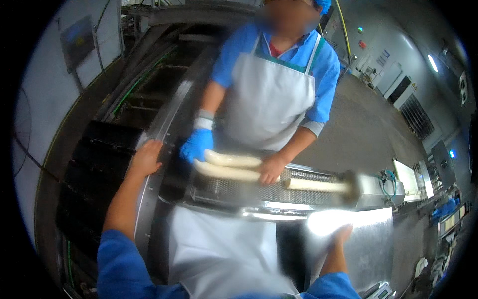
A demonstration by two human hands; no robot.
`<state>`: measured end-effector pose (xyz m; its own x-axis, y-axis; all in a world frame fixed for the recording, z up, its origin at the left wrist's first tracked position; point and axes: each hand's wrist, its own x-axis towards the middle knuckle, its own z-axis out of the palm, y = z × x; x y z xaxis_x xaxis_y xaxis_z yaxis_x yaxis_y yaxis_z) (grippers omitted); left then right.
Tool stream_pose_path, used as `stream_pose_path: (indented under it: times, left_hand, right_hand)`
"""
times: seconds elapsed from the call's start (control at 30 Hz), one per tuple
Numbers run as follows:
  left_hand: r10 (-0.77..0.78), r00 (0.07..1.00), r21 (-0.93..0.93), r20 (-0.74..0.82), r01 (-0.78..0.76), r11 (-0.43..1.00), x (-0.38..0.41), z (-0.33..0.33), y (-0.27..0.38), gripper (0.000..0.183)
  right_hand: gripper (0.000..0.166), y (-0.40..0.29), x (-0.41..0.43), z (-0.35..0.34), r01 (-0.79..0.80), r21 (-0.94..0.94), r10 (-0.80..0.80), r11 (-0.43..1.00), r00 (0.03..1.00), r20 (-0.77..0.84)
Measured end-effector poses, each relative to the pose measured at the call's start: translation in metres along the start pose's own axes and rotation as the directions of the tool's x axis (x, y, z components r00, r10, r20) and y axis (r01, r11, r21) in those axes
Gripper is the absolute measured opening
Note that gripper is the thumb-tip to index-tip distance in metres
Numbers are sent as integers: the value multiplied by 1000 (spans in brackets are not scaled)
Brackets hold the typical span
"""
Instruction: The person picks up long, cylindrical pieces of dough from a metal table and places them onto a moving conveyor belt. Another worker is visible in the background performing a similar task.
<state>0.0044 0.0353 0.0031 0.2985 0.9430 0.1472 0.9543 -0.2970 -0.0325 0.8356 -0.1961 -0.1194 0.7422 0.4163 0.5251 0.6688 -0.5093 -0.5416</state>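
My left hand (146,157) rests on the metal side rail (149,194) of a conveyor, its thumb apart from the fingers and no loose object in it. By the bright stainless steel panel (373,231) at lower right is my right hand (342,235). Glare and blur hide its fingers. In front of me a metal mesh belt (246,191) runs sideways. Two long pale rolls (231,172), perhaps dough, lie above its left part under a co-worker's hands. Another pale roll (315,185) lies on the belt, its right end at a steel machine housing (373,188).
Across the belt stands a co-worker in a white apron (274,97), with a blue glove (198,145) on one hand. A conveyor with black flights (101,164) slopes along my left. Machine frames (201,15) stand behind it. A small device with a display (382,293) sits at lower right.
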Motion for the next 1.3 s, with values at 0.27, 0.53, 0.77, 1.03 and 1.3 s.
stream_pose_path:
  times: [0.27,0.53,0.77,1.03,1.3]
  left_hand:
    - [14,1000,-41,9,-14,999,-2,-16,2,81]
    - [14,1000,-59,-8,-14,998,2,-6,-4,82]
    - [6,1000,-33,-12,-6,999,-3,-1,-6,83]
    - [5,1000,-51,17,-4,999,1,-6,-3,81]
    - [67,995,-3,-76,-68,998,-1,-1,-14,79]
  right_hand:
    - [32,-61,-28,3,10,-46,-5,999,994,105]
    - [34,-89,-38,5,-78,69,64,995,979,192]
    - [34,-63,-40,17,-50,94,32,994,981,191]
    - [32,-44,-40,25,-77,166,45,983,981,190]
    - [31,-37,-39,31,-114,254,63,960,978,201]
